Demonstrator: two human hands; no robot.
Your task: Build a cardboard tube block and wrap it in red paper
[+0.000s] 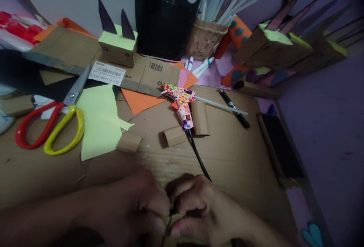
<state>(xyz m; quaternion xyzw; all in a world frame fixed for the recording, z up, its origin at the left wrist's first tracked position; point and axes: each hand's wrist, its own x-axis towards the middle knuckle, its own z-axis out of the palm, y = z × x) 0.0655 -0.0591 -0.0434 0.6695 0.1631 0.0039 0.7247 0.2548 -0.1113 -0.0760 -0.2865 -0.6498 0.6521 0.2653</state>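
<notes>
My left hand (136, 209) and my right hand (196, 211) meet at the bottom middle of the view, over a sheet of brown cardboard (233, 156). Both have their fingers curled tight and pinched together around something small and dark that I cannot make out. Just beyond them lie three small rolled cardboard tubes (174, 136), a flower-patterned glue gun (182, 103) with its black cord (199, 160) running toward my right hand, and a pale yellow paper sheet (98, 122).
Red and yellow-handled scissors (48, 125) lie at the left. A cardboard box figure with dark ears (118, 44), a black container (163, 16), a basket of white sticks (207, 35) and more box figures (273, 46) stand behind. A black pen (234, 107) and a phone (280, 144) lie at the right.
</notes>
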